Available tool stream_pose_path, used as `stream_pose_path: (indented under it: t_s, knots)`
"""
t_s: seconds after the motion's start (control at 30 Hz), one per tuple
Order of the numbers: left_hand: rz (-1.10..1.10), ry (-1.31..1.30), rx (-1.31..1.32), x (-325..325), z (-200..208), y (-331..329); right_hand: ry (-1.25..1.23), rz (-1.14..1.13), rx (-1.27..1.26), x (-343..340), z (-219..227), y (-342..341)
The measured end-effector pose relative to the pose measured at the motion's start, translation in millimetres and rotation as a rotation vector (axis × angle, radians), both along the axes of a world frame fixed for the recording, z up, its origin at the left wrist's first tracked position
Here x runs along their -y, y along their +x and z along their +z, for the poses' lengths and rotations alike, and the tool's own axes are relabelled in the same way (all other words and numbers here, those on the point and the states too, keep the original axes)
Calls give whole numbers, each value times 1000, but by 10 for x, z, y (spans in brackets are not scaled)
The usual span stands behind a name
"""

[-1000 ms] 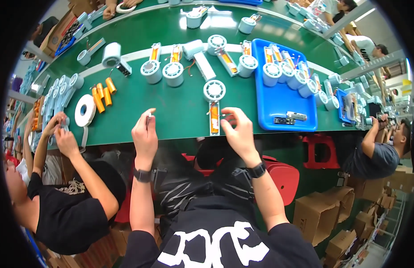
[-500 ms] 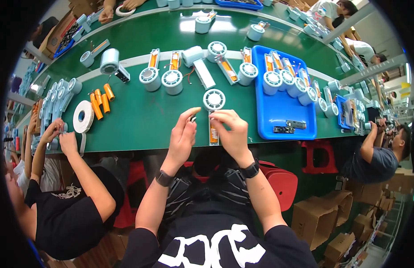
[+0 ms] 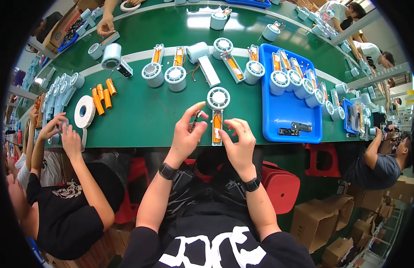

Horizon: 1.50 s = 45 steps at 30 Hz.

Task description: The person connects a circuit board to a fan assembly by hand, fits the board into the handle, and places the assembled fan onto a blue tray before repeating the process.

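The left hand covers most of a small dark piece — its kind cannot be told. Whether the right hand touches the wires of the pale-blue unit is too small to tell. The far blue tray is cut off — so is the left co-worker's head, by the dark rim.

White print on the black shirt cannot be read

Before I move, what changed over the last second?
The left hand moved right, beside the nearest fan, holding a small dark part. The right hand reached over the fan's handle, then drew back right. A far fan slid right. Blue tray and orange batteries stayed put.
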<state>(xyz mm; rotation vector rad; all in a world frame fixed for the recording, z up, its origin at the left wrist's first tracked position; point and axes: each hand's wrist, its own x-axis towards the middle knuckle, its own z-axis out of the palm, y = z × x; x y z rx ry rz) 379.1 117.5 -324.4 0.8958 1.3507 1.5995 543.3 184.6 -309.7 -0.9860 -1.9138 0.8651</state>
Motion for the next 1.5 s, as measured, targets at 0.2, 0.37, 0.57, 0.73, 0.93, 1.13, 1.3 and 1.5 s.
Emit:
stream_pose_path:
  t_s: [0.2, 0.37, 0.57, 0.73, 0.93, 1.13, 1.3, 1.5]
  knots:
    - [-17, 105, -283, 43, -36, 22, -204, 16, -133, -13, 9, -5]
    - [-32, 82, -298, 37, -42, 6, -183, 73, -144, -88, 109, -98]
    - [-36, 86, -355, 62, -26, 19, -224, 141, -208, -45, 33, -109]
    - [-38, 91, -317, 67, -49, 2, 174, 253, -85, -52, 45, -120]
    - [-55, 101, -278, 75, -62, -12, 318, 135, -50, -18, -103, -138]
    - [-89, 109, -234, 80, -35, -36, 367, 87, 17, -92, -117, -167]
    - [-105, 98, -237, 82, -11, -30, 363, 66, 39, -127, -121, -208]
    - [-130, 109, -179, 64, -7, -39, 437, 97, 71, -190, -109, -212]
